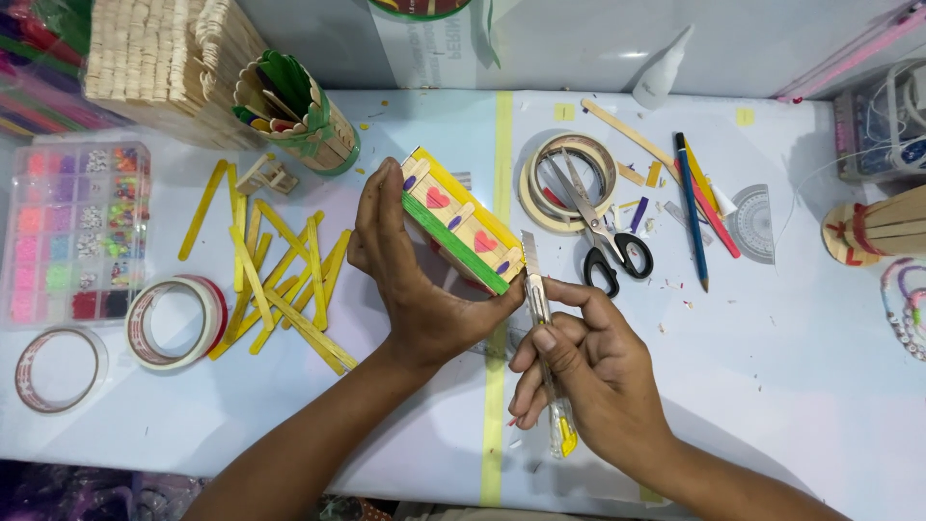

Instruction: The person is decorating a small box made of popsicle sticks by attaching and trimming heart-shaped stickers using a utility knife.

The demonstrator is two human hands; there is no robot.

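My left hand grips a small box made of craft sticks, painted yellow and green with red hearts and purple dots, tilted above the white table. My right hand holds a yellow utility knife, its blade pointing up at the box's lower right corner, close to my left thumb.
Loose yellow sticks lie left of my hands. Tape rolls and a bead organiser sit further left. Scissors rest on masking tape rolls; pencils, a protractor and a glue bottle lie right.
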